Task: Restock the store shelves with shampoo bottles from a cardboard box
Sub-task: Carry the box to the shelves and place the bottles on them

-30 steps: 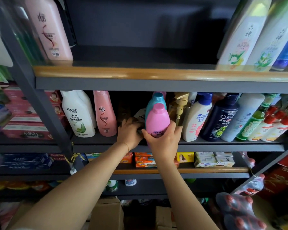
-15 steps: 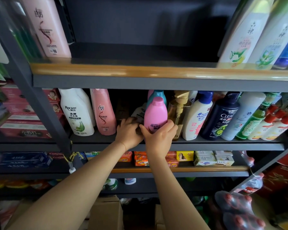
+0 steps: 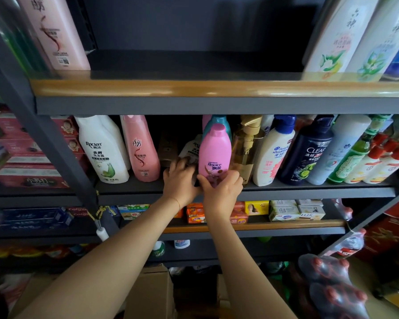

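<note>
The pink Rejoice shampoo bottle [image 3: 214, 153] stands upright on the middle shelf [image 3: 309, 192], near its front edge, long axis vertical, with a teal bottle [image 3: 218, 122] right behind it. My right hand [image 3: 221, 192] wraps its base from the front, fingers curled closed around the lower label. My left hand [image 3: 181, 180] lies just left of it, fingers spread loosely among the darker items [image 3: 189, 148] there; I cannot tell whether it grips anything. The bottle sits directly above my right fingers, so I judge that hand is the one to release. It is smooth, glossy plastic, rounded at the shoulders, beside an amber pump bottle [image 3: 247, 146]. The cardboard box [image 3: 152, 293] waits below.
</note>
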The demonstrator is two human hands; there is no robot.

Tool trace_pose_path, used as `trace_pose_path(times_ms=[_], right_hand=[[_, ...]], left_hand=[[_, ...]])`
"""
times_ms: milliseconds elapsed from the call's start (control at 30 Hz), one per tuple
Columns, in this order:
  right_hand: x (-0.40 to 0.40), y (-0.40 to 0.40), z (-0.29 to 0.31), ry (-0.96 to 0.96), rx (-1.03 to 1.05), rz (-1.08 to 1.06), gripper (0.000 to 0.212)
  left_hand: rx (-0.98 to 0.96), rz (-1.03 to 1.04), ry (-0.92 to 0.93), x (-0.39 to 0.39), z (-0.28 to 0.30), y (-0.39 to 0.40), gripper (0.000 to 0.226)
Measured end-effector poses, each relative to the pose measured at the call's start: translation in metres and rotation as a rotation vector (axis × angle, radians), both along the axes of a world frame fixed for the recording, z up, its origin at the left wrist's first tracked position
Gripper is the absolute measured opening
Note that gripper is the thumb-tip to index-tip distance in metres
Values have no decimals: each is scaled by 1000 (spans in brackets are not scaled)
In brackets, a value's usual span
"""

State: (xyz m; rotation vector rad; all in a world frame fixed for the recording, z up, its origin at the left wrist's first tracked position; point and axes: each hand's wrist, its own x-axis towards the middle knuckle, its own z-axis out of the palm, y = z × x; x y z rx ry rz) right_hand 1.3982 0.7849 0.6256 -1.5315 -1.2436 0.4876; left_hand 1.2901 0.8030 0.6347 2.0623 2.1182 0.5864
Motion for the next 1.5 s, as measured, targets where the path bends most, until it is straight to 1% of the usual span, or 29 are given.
trace_pose_path(times_ms=[100,233,300,433,567,800,900,1000,1133,1233,1300,1400,1433,1500], right_hand=[[-2,5,-1,-5,-12,8,45],[-5,9,1,-1,-74,-4,38],[-7,5,1,-30,-69,-17,31],[-8,-4,-2,-16,-14,41,20],[-6,-2,-2,20,-14,110,19],[-3,-2,-5,1,27,162,22],[-1,-2,-8,-11,26,177,25],[0,-2,-9,-7,37,190,28],[1,-3,-10,-13,64,222,33],[2,-4,-11,-36,72,254,42],[2,-5,-12,-62,62,264,43],[3,-10,-12,-82,51,265,38],[4,-13,-11,-77,42,264,35],[10,-18,-9,-44,11,280,22]], left_hand=[[1,7,26,4,2,7,55],[-21,31,41,4,4,14,49],[-30,39,45,5,6,15,48],[-66,44,54,5,9,19,58],[-90,41,72,5,11,28,60],[-96,35,95,4,6,31,72],[-94,22,91,4,6,30,73],[-70,30,81,4,6,26,68],[22,63,47,2,12,17,55],[14,122,46,-2,13,9,50],[-7,132,46,-4,12,3,49],[49,116,-39,-5,10,-5,45],[107,108,-80,-5,11,-9,42],[270,121,-181,-6,18,-20,27]])
